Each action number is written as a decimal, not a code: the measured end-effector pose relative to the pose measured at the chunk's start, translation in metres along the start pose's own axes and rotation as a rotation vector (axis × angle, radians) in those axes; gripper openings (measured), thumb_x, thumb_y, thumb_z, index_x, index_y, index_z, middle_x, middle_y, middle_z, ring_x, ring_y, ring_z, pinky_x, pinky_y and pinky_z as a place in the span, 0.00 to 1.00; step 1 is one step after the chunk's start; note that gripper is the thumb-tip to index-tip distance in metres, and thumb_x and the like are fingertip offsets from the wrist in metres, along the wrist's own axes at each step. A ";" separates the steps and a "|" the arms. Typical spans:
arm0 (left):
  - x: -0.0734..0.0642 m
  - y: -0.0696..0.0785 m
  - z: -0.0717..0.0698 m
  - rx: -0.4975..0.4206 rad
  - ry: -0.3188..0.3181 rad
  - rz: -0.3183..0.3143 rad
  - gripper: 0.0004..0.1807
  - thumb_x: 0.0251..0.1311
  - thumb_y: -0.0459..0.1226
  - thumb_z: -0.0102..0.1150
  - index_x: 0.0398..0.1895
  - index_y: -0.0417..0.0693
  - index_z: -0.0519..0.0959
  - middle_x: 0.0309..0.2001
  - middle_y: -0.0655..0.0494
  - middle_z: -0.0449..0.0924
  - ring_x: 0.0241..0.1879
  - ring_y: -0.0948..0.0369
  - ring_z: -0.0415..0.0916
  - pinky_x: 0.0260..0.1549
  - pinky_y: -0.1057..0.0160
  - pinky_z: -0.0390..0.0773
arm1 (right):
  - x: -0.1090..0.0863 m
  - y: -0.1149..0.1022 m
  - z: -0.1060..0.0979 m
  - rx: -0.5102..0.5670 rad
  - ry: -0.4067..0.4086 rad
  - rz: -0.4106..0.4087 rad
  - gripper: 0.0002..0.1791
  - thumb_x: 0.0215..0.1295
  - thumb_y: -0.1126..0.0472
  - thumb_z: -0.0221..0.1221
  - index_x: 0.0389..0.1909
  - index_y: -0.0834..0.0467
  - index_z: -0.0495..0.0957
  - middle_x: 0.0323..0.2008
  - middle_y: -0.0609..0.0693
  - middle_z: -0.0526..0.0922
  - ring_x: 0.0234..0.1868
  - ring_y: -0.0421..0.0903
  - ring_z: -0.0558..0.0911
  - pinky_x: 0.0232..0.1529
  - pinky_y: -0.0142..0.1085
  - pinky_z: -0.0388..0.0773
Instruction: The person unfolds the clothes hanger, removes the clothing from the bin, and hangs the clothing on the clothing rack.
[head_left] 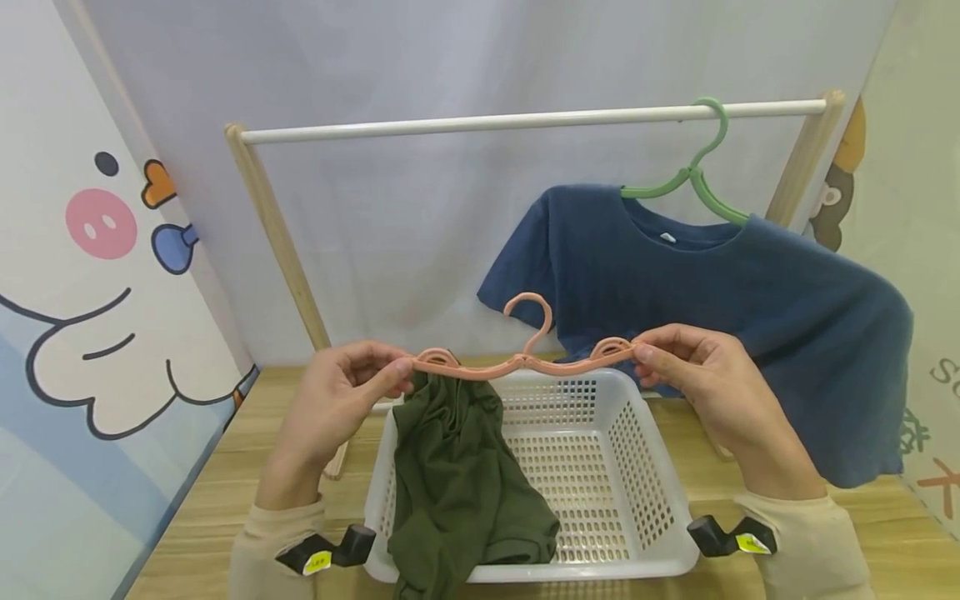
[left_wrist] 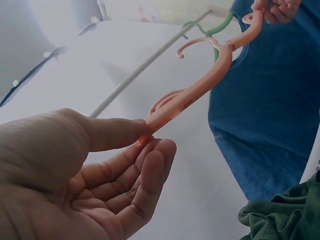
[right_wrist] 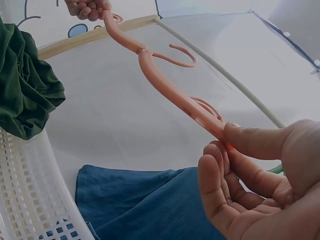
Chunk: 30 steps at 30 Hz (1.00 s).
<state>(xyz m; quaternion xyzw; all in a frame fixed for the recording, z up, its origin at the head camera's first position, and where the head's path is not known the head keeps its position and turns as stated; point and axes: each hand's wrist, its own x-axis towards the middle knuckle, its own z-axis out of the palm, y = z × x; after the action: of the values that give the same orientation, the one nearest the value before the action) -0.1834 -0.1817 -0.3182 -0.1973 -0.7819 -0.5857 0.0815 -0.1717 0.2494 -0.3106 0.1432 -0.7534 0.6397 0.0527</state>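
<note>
A coral-pink plastic clothes hanger (head_left: 480, 371) is stretched level between both hands, its hook pointing up. My left hand (head_left: 337, 408) pinches one end between thumb and forefinger, while my right hand (head_left: 708, 383) pinches the opposite end the same way. In the left wrist view the hanger (left_wrist: 200, 82) runs away from the left thumb toward the other hand; the right wrist view shows the right fingertips at its near end. Behind and below it, a dark green garment (head_left: 465, 475) lies bunched over the left side of a white perforated basket (head_left: 660, 483).
A rack with a white rod (head_left: 480, 122) and wooden posts stands behind the basket. From its right part hangs a navy T-shirt (head_left: 720, 300) on a green hanger (head_left: 708, 179). A wood-grain tabletop (head_left: 247, 467) lies underneath, and a cartoon-printed panel (head_left: 90, 333) borders the left side.
</note>
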 end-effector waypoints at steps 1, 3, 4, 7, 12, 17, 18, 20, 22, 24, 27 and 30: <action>0.000 0.000 0.000 0.001 0.005 0.001 0.10 0.79 0.35 0.68 0.50 0.34 0.89 0.41 0.35 0.90 0.37 0.59 0.91 0.44 0.62 0.90 | 0.000 0.000 0.000 0.012 -0.001 -0.004 0.13 0.80 0.62 0.69 0.54 0.68 0.87 0.45 0.52 0.91 0.42 0.47 0.88 0.49 0.33 0.88; 0.000 0.000 -0.001 0.003 0.000 0.002 0.10 0.79 0.35 0.68 0.50 0.34 0.89 0.40 0.38 0.90 0.37 0.58 0.91 0.45 0.61 0.91 | 0.001 0.000 0.001 0.044 0.000 -0.017 0.12 0.80 0.63 0.69 0.54 0.68 0.87 0.46 0.53 0.91 0.41 0.46 0.90 0.49 0.34 0.89; 0.000 0.000 -0.001 0.009 -0.008 0.002 0.10 0.79 0.35 0.68 0.50 0.35 0.90 0.40 0.39 0.90 0.37 0.57 0.91 0.45 0.60 0.91 | 0.001 0.000 0.001 0.063 -0.001 -0.024 0.11 0.80 0.64 0.68 0.54 0.68 0.87 0.46 0.53 0.91 0.42 0.46 0.90 0.48 0.34 0.90; 0.000 0.000 -0.002 0.027 -0.055 -0.013 0.10 0.79 0.36 0.69 0.50 0.37 0.90 0.41 0.40 0.91 0.39 0.53 0.92 0.46 0.57 0.92 | 0.001 0.000 0.001 0.114 -0.014 -0.046 0.10 0.80 0.66 0.67 0.53 0.69 0.86 0.46 0.54 0.91 0.43 0.46 0.92 0.49 0.36 0.90; 0.000 -0.003 -0.003 0.053 -0.143 -0.040 0.13 0.77 0.35 0.71 0.57 0.38 0.90 0.48 0.39 0.92 0.45 0.49 0.93 0.48 0.57 0.91 | 0.001 0.002 0.001 0.147 -0.052 -0.075 0.08 0.82 0.69 0.64 0.54 0.69 0.85 0.46 0.54 0.91 0.44 0.46 0.92 0.51 0.37 0.90; 0.001 -0.002 0.004 0.093 -0.194 -0.011 0.20 0.73 0.35 0.75 0.65 0.40 0.87 0.52 0.47 0.93 0.48 0.56 0.92 0.48 0.61 0.90 | 0.002 0.002 0.002 0.130 -0.083 -0.100 0.08 0.82 0.70 0.63 0.55 0.70 0.84 0.46 0.56 0.91 0.45 0.48 0.92 0.51 0.38 0.90; 0.001 -0.002 0.006 0.087 -0.205 -0.010 0.20 0.73 0.35 0.75 0.65 0.40 0.87 0.52 0.48 0.93 0.49 0.57 0.92 0.48 0.61 0.90 | 0.002 0.002 0.002 0.126 -0.086 -0.102 0.09 0.82 0.70 0.63 0.55 0.70 0.84 0.46 0.56 0.91 0.45 0.48 0.92 0.51 0.38 0.90; 0.003 -0.002 0.011 0.083 -0.226 -0.014 0.19 0.72 0.34 0.76 0.63 0.41 0.89 0.50 0.50 0.93 0.47 0.59 0.91 0.46 0.62 0.90 | 0.002 0.002 0.004 0.122 -0.089 -0.101 0.08 0.82 0.70 0.63 0.54 0.70 0.84 0.45 0.56 0.92 0.45 0.49 0.92 0.51 0.38 0.90; 0.004 -0.004 0.015 0.082 -0.244 -0.017 0.15 0.71 0.34 0.76 0.58 0.42 0.91 0.47 0.52 0.93 0.41 0.61 0.90 0.42 0.64 0.88 | 0.002 0.003 0.005 0.115 -0.091 -0.097 0.08 0.82 0.70 0.63 0.54 0.70 0.84 0.44 0.56 0.92 0.44 0.49 0.92 0.51 0.38 0.90; 0.005 -0.004 0.017 0.086 -0.257 -0.012 0.10 0.71 0.33 0.75 0.53 0.43 0.93 0.43 0.52 0.93 0.37 0.59 0.89 0.38 0.64 0.86 | 0.002 0.004 0.007 0.107 -0.092 -0.091 0.08 0.82 0.69 0.63 0.54 0.70 0.85 0.44 0.56 0.92 0.44 0.48 0.92 0.51 0.38 0.90; 0.005 -0.005 0.019 0.094 -0.256 -0.005 0.04 0.71 0.31 0.75 0.45 0.42 0.94 0.38 0.52 0.92 0.34 0.52 0.89 0.35 0.63 0.86 | 0.002 0.005 0.011 0.081 -0.095 -0.083 0.09 0.82 0.68 0.64 0.54 0.71 0.84 0.44 0.57 0.92 0.44 0.48 0.92 0.51 0.38 0.90; 0.004 -0.004 0.019 0.101 -0.247 -0.010 0.03 0.70 0.30 0.75 0.43 0.43 0.94 0.37 0.52 0.92 0.35 0.47 0.90 0.35 0.60 0.88 | 0.003 0.005 0.013 0.063 -0.092 -0.080 0.11 0.82 0.66 0.65 0.54 0.71 0.84 0.44 0.57 0.92 0.44 0.49 0.92 0.52 0.38 0.90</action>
<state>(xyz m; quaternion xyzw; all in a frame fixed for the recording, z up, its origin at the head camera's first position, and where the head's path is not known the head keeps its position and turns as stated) -0.1869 -0.1640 -0.3262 -0.2595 -0.8156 -0.5172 -0.0085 -0.1742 0.2366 -0.3170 0.2038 -0.7284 0.6530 0.0389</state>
